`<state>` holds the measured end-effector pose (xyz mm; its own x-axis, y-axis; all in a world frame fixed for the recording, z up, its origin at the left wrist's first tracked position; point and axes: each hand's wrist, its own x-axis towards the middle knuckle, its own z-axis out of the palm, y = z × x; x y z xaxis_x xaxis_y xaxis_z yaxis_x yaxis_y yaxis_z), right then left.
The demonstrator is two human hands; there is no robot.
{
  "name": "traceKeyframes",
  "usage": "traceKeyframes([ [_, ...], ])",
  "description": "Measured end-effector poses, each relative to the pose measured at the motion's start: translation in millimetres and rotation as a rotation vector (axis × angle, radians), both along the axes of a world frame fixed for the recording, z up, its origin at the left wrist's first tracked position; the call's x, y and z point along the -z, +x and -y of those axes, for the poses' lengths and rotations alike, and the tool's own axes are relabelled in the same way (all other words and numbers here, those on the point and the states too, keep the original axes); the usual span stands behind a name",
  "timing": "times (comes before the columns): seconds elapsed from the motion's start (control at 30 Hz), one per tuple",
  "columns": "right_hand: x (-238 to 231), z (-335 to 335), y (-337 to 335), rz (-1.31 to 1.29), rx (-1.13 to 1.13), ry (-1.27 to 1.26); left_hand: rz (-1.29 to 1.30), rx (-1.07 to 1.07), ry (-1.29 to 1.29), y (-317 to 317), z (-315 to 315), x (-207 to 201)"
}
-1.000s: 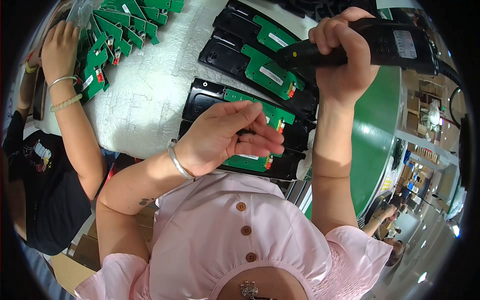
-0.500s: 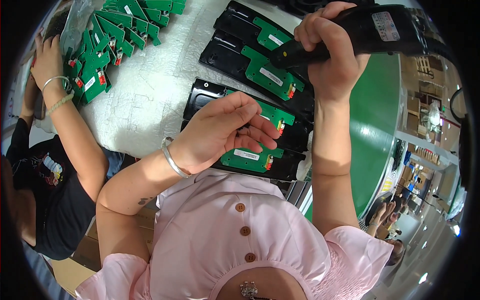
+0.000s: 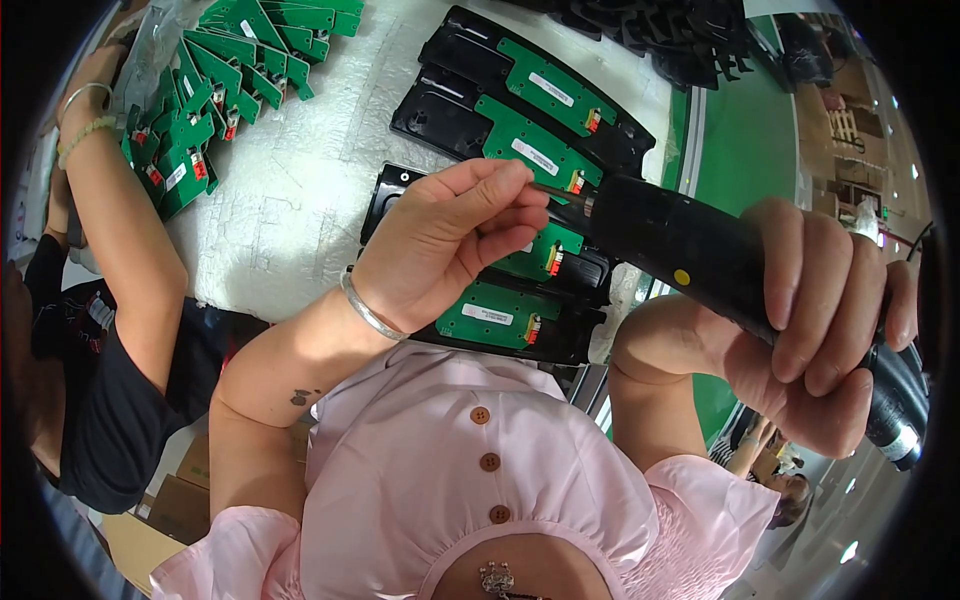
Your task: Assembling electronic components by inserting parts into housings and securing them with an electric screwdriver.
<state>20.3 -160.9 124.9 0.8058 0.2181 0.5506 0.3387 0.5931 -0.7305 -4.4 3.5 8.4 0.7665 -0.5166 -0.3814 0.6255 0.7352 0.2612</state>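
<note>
In my right hand [image 3: 810, 325] is a black electric screwdriver [image 3: 680, 240], its thin bit [image 3: 562, 193] directed left. My left hand [image 3: 430, 240] is closed, thumb and forefinger pinched at the bit's tip. The small dark pieces like screws, seen in this hand before, are now hidden by its fingers. Beneath both hands lie several long black plastic housings [image 3: 425, 118], each with a green circuit board [image 3: 530, 150] carrying a white label and a red-and-white connector. My left hand covers part of the third housing from the back.
A white foam mat [image 3: 310, 170] lies under the housings. Loose green circuit boards [image 3: 235, 75] are heaped at the far left beside a clear plastic bag [image 3: 150, 60] and a co-worker's arm [image 3: 115, 210]. Black parts [image 3: 680, 35] are piled at the back, beside a green surface [image 3: 735, 150].
My right hand has brought the screwdriver down and rightward, its bit now at my left fingertips. My left fingers have closed from a loose curl into a pinch.
</note>
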Motion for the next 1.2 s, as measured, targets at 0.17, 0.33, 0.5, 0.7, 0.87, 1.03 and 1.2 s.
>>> traceKeyframes([
  [0.17,0.2,4.1,2.4,-0.019,0.013,-0.066,-0.028,0.004,-0.113,0.3,8.1,0.4],
  [0.33,4.2,-4.4,5.1,-0.021,0.051,-0.076,-0.055,0.005,-0.235,-0.5,14.8,-2.2],
  [0.5,46.4,-14.2,56.3,-0.038,0.279,-0.184,-0.198,0.118,-0.089,-6.2,10.7,-10.2],
  [0.7,48.2,-26.8,69.1,-0.245,0.451,-0.241,0.049,0.272,0.001,-11.0,-3.4,-3.0],
  [0.87,51.8,-27.2,74.7,-0.253,0.452,-0.245,0.094,0.281,-0.003,-10.0,-7.7,1.5],
  [1.03,56.4,-26.7,85.4,-0.263,0.361,-0.279,0.103,0.215,0.146,-6.4,-5.5,-2.0],
  [1.2,57.8,-26.0,90.7,-0.255,0.321,-0.319,0.015,0.147,0.120,-3.9,-7.6,0.8],
])
